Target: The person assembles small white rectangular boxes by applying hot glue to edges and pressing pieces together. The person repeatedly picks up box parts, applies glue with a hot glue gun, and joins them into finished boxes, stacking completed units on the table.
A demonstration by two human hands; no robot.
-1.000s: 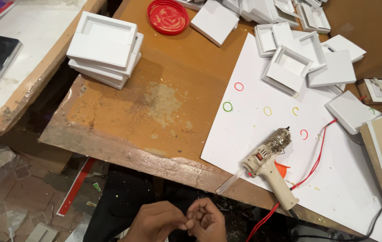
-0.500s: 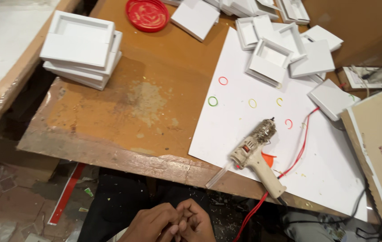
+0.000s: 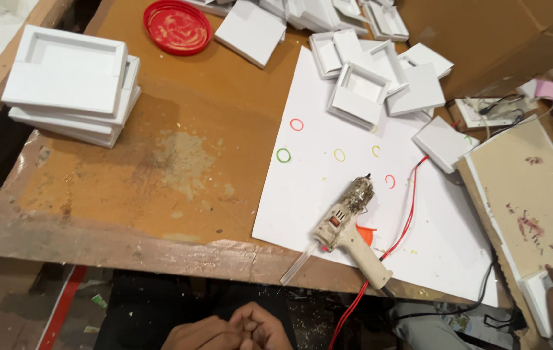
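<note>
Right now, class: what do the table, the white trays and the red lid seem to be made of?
Table: seemingly wood or fibreboard, brown and matt, its surface worn and flaking at the front edge.
White trays: probably foam board or card, matt, with thick, cleanly cut edges.
Red lid: likely plastic, smooth, round, with a moulded rim.

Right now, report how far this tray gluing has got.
Done: a stack of white trays at the table's far left. In hand: both hands, left hand and right hand, meet below the table edge; the glue gun lies untouched. Left: loose white pieces heaped beyond the white sheet.
</note>
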